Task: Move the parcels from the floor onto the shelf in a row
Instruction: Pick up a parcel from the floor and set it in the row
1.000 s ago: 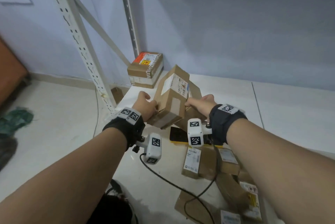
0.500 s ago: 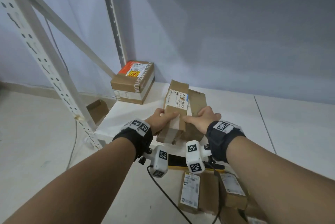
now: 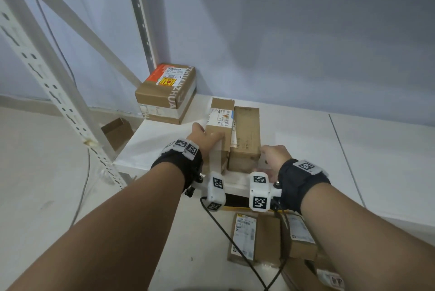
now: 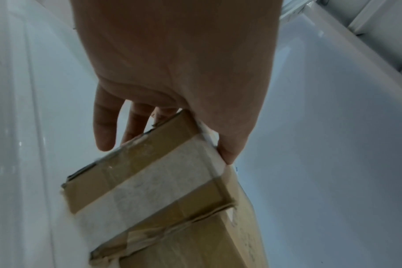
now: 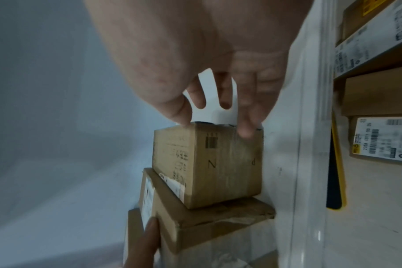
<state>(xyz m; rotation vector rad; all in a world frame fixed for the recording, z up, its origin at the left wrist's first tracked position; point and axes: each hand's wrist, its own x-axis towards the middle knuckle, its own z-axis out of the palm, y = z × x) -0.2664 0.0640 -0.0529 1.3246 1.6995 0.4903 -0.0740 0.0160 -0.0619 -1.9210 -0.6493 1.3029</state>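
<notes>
Two brown parcels lie side by side near the front of the white shelf (image 3: pixel 306 147). The left one, a labelled parcel (image 3: pixel 219 123), has white tape on its near end (image 4: pixel 163 190). My left hand (image 3: pixel 203 137) grips it, thumb on top and fingers (image 4: pixel 103 130) down its left side. The right one is a plain parcel (image 3: pixel 247 135). My right hand (image 3: pixel 273 156) is at its near right corner, and its loosely straight fingertips (image 5: pixel 246 128) touch the parcel's end (image 5: pixel 207 163). A third parcel with an orange label (image 3: pixel 167 92) stands at the shelf's back left.
Several more parcels (image 3: pixel 244 236) lie on the floor below my right forearm, crossed by a black cable (image 3: pixel 226 236). A perforated white upright (image 3: pixel 58 102) and a diagonal brace stand to the left. A small brown carton (image 3: pixel 117 130) sits on the floor by the shelf's left end.
The two parcels were held tilted in the air between both hands and now rest flat on the shelf. My right hand has slid back from the top to the near right corner.
</notes>
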